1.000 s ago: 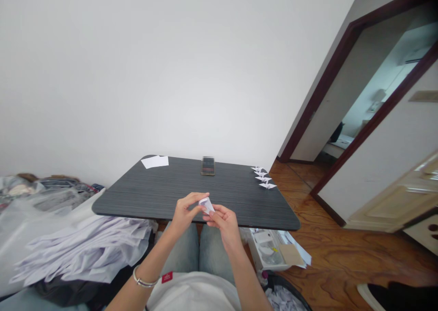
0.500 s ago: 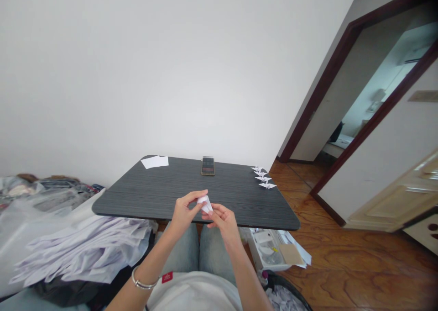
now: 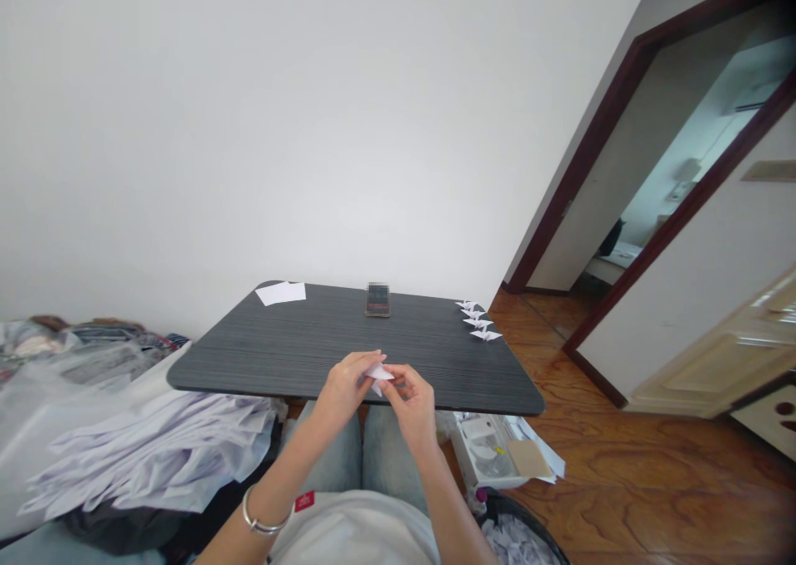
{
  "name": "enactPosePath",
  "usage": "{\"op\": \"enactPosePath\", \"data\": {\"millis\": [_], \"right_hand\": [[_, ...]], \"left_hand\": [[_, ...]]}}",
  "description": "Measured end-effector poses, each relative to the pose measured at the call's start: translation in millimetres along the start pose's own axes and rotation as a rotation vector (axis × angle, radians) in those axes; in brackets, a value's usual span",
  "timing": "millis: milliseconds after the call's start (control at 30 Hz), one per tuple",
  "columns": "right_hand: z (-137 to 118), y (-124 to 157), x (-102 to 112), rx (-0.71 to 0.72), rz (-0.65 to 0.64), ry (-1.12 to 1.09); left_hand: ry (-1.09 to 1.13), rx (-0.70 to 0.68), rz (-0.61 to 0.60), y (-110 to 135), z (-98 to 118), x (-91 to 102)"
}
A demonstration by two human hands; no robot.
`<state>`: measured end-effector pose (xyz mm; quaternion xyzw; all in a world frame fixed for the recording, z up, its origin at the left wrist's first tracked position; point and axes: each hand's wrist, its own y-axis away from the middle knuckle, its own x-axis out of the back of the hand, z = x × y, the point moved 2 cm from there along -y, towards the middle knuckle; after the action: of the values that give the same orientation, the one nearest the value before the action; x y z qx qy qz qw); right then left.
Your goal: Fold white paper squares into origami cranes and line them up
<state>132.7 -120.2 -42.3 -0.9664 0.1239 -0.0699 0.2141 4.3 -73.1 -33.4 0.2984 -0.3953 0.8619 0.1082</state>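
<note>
A small folded white paper piece (image 3: pixel 376 374) is pinched between both my hands just above the near edge of the dark wood-grain table (image 3: pixel 298 349). My left hand (image 3: pixel 346 386) grips its left side with thumb and fingers closed. My right hand (image 3: pixel 410 396) pinches its right side. A silver bracelet sits on my left wrist. Several finished white paper cranes (image 3: pixel 476 319) stand in a row at the table's far right edge.
A phone (image 3: pixel 377 299) lies at the table's far middle and a white sheet of paper (image 3: pixel 281 293) at the far left corner. A heap of white paper (image 3: pixel 149 449) lies left of my legs. A tray (image 3: pixel 491 453) rests on the wooden floor at the right.
Both hands have dropped slightly toward the table edge, and the paper piece has turned flatter, its pointed tip now sticking out to the right.
</note>
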Motion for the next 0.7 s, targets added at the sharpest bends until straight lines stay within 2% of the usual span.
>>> {"op": "enactPosePath", "data": {"millis": [233, 500, 700], "right_hand": [[9, -1, 3, 0.000, 0.019, 0.031], [13, -4, 10, -0.029, 0.055, -0.022], [9, -5, 11, 0.010, 0.013, -0.028]], "left_hand": [[0.034, 0.027, -0.021, -1, 2, 1.1], [0.179, 0.098, -0.111, 0, 9, 7.4], [0.306, 0.162, -0.127, 0, 7, 8.7]]}}
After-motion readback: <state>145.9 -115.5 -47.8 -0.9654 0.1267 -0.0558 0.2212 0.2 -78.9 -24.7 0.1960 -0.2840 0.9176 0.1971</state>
